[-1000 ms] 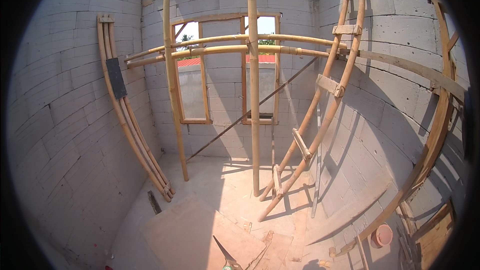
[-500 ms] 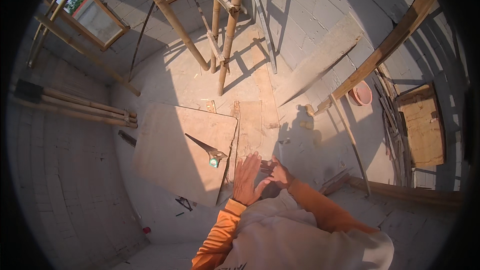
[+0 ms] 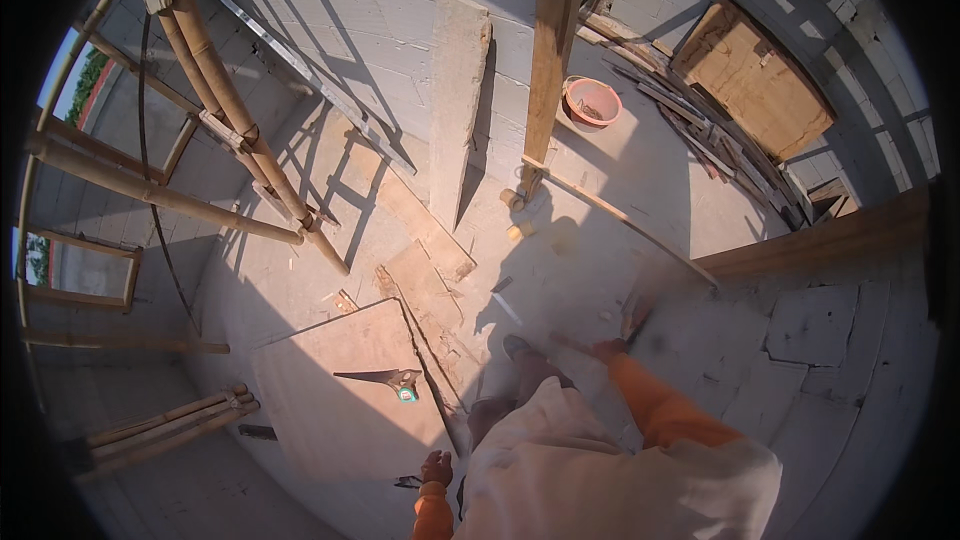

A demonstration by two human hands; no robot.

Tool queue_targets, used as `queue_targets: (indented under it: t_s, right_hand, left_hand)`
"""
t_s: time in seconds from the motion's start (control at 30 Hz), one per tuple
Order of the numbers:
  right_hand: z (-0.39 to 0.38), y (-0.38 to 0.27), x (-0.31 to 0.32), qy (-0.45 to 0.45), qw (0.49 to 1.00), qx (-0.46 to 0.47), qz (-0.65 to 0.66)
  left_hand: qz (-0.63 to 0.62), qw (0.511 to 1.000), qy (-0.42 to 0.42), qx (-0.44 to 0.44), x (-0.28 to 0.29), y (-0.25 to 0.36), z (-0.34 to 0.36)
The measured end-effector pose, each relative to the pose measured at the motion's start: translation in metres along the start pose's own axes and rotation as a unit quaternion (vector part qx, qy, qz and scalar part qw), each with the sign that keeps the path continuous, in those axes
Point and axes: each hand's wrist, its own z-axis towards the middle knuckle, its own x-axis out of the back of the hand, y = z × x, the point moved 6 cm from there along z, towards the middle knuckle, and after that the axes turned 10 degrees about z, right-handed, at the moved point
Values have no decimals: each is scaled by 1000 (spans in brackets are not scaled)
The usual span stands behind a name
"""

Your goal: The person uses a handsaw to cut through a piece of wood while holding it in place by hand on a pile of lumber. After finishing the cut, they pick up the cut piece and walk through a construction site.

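My right hand (image 3: 608, 348), reached out to the right, is closed at the end of a blurred brown wooden strip (image 3: 572, 342). Its fingers are smeared. Low beside my body hangs my left hand (image 3: 437, 467), its fingers loosely bent and apart with nothing seen in them. It is near the bottom edge of a large plywood sheet (image 3: 340, 350) on the floor. On that sheet lie a handsaw (image 3: 375, 377) and a small green and white tape measure (image 3: 407, 394). A small black tool (image 3: 408, 482) shows beside my left hand.
Bamboo poles (image 3: 230, 110) stand at the left. A wooden post (image 3: 553, 50) rises ahead, near a leaning plank (image 3: 455, 100) and a pinkish bucket (image 3: 592, 102). Scrap wood (image 3: 700, 140) lies far right. A thin stick (image 3: 620, 220) slants across the floor.
My view has turned right. My hands, close together before, are now apart: the left dropped to my side, and the right moved out to the wooden strip.
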Motion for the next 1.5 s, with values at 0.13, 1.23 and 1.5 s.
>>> queue_targets:
  t_s: [0.13,1.23,1.5]
  right_hand:
    - [-33,-26,-18,-192,859,107,-462]
    - [-341,-252,-252,-622,438,-14,-649]
    - [-370,-165,-313,-618,197,-167,-743]
  left_hand:
    - [42,996,-55,-47,8,-30,-24]
    - [-444,886,21,129,-149,-95,-277]
    - [-368,928,-57,-26,-178,-110,-179]
